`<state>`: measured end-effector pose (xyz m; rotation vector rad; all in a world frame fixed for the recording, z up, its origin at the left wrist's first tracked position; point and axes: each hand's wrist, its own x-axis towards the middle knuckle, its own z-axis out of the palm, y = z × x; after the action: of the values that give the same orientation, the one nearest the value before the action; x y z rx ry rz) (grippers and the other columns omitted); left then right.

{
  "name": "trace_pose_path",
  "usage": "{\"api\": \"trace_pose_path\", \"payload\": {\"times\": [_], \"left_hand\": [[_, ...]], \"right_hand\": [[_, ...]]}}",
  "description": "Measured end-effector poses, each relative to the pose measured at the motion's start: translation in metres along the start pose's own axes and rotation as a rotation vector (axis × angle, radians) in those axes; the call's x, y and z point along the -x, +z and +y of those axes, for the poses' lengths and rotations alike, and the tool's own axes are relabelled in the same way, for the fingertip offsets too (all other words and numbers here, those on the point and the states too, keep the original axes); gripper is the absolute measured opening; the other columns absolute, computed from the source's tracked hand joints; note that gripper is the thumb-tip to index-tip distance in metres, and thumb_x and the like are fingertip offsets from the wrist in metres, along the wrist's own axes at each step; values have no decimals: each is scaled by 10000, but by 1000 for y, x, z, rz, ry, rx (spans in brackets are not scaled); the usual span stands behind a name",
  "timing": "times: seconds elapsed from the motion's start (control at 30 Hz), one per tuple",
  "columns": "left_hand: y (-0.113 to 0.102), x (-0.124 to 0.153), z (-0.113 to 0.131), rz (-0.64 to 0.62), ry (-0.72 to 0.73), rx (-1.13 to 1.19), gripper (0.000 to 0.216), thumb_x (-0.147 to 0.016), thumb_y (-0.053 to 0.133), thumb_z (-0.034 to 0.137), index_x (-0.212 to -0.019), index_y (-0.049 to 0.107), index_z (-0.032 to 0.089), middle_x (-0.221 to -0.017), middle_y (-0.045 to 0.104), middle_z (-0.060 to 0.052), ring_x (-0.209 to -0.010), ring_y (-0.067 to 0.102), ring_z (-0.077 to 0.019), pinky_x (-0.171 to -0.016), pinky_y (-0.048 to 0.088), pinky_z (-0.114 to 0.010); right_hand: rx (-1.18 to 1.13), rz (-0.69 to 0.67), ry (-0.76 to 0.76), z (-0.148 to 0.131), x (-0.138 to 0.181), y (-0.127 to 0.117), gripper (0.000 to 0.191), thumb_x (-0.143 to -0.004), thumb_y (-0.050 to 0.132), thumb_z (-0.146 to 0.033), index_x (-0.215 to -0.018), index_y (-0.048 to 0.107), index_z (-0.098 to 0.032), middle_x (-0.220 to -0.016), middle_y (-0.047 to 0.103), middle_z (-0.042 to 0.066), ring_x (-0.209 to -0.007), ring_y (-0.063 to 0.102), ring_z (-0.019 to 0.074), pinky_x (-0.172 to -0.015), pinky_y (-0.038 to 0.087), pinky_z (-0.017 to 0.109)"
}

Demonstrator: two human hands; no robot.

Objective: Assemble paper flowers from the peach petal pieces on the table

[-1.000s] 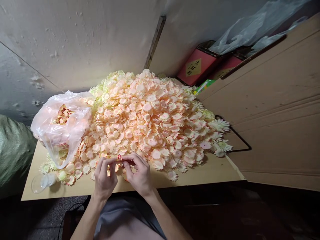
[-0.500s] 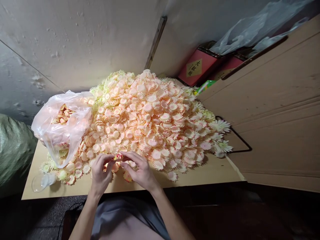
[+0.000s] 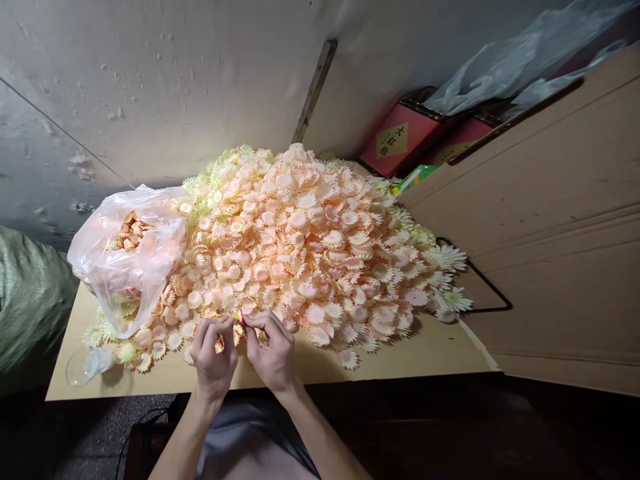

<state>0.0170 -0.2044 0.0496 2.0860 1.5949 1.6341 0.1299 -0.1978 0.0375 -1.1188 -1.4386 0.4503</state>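
Note:
Between my two hands is a small yellow and red flower piece (image 3: 240,317), mostly covered by my fingers. My left hand (image 3: 215,350) is closed in a pinch at its left side, fingers curled. My right hand (image 3: 273,347) pinches it from the right with thumb and forefinger. Both hands are at the near edge of a large heap of pale pink and cream artificial flower petals (image 3: 300,247). These are round, fringed pieces, many of them nested together. Part of the heap behind my hands is hidden by them.
A clear plastic bag (image 3: 145,273) holding red and yellow pieces is left of the heap. A transparent cup (image 3: 83,367) lies at the table's (image 3: 430,350) left front. Cardboard (image 3: 560,267) stands on the right, red boxes (image 3: 393,140) behind, and a green sack (image 3: 30,313) far left.
My fingers have curled tighter around the flower piece, covering more of it. My wrists have turned, and the whole view has shifted slightly.

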Motion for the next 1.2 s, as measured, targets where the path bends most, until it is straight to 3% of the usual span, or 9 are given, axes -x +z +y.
{"api": "trace_pose_path", "payload": {"times": [0.1,0.23,0.33,0.5,0.63,0.73,0.83,0.97,1.2], "left_hand": [[2,2,-2,-13,-57,41,189,-840,620,31,-954,648,180,-809,660,-24,-706,636,-112,-655,543,-216],[2,1,-8,-98,-299,139,313,-869,649,160,-1181,626,189,-992,675,-74,-717,650,-113,-620,552,-215],[-3,-4,-13,-180,-283,187,191,-882,634,181,-1068,676,181,-987,672,-79,-782,670,-136,-667,569,-231],[-14,-12,-20,-220,-70,84,175,-896,553,84,-897,689,193,-865,672,-48,-805,669,-140,-716,557,-232],[-18,-14,-23,-312,35,66,206,-901,535,62,-935,683,201,-880,660,-51,-796,655,-132,-719,544,-228],[-21,-15,-24,-378,33,110,211,-902,556,73,-1043,644,203,-928,670,-62,-850,657,-144,-775,548,-256],[-22,-16,-25,-429,-52,184,262,-895,581,99,-1138,602,195,-991,679,-81,-915,663,-164,-810,553,-284],[-20,-16,-23,-450,-59,193,155,-905,544,109,-1009,634,181,-933,657,-75,-867,660,-159,-755,556,-266],[0,-3,-12,-231,40,5,179,-885,541,72,-996,615,191,-881,654,-58,-795,662,-152,-722,566,-259]], "right_hand": [[-66,10,100,4,6,3,116,-892,573,-112,-847,635,-200,-773,654,43,-734,661,155,-653,584,276],[-220,12,263,14,10,4,36,-896,602,-195,-877,630,-207,-869,664,64,-842,680,178,-723,614,302],[-310,-79,322,20,8,-2,61,-893,622,-221,-951,635,-211,-967,677,73,-921,693,185,-803,619,318],[-207,-370,155,23,-12,-26,460,-879,633,-169,-1321,552,-268,-1278,646,84,-1149,650,208,-1023,542,382],[-99,-530,-56,24,-31,-35,449,-921,521,-108,-1327,583,-290,-1274,666,62,-1209,619,197,-1052,522,397],[-145,-580,-123,26,-39,-36,415,-927,508,-97,-1278,624,-285,-1215,700,51,-1155,652,186,-1000,560,383],[-191,-571,-99,26,-40,-37,338,-921,556,-123,-1194,674,-285,-1106,746,35,-1037,706,180,-918,601,357],[-182,-533,-27,25,-35,-40,280,-907,599,-153,-1134,711,-274,-1051,768,35,-932,741,182,-835,628,327],[12,-253,0,18,-15,-23,282,-889,562,-107,-1027,757,-257,-966,786,50,-861,761,198,-798,646,328]]}}
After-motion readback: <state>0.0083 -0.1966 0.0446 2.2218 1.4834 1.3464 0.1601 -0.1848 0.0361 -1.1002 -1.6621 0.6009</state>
